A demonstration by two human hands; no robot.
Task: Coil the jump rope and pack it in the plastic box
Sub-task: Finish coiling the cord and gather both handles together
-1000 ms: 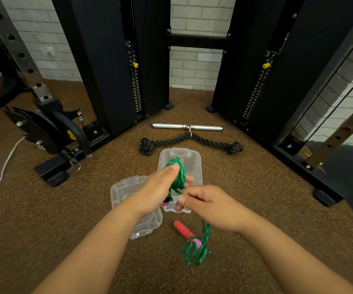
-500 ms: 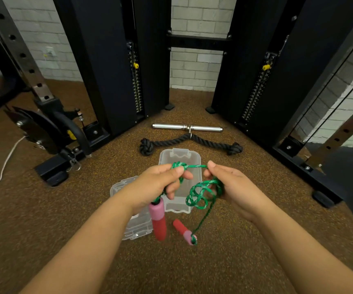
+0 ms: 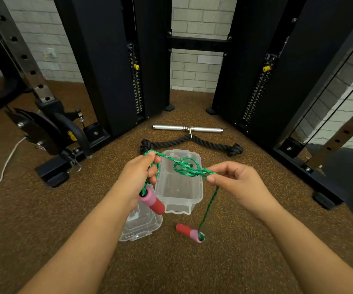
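Nearest of all, short of the plastic box (image 3: 180,183), one red-and-pink handle (image 3: 189,232) lies on the brown floor (image 3: 44,230), its green cord climbing to the right hand (image 3: 233,183). Beside it, just left of the box's near edge, the clear lid (image 3: 141,225) rests flat. Over the box's left rim the left hand (image 3: 137,177) is curled round a few turns of the jump rope (image 3: 187,167), with the second handle (image 3: 152,200) hanging beneath the palm. The right hand pinches the cord between thumb and fingertips off the box's right rim.

Half a second ago the two hands were close together with loose loops bunched at the right fingers; now they have drawn apart, and the cord runs nearly taut between them above the open box, with a small tangle of loops midway. I judge this to be a fresh length pulled out for the next wrap, so coiling is well short of done and nothing is packed yet.

Floor to the right of the box and short of it is open for the trailing handle to drag. Beyond the box's far rim lie a black rope attachment (image 3: 190,143) and a steel bar (image 3: 187,129), then the black machine columns (image 3: 99,60), closing that side in.
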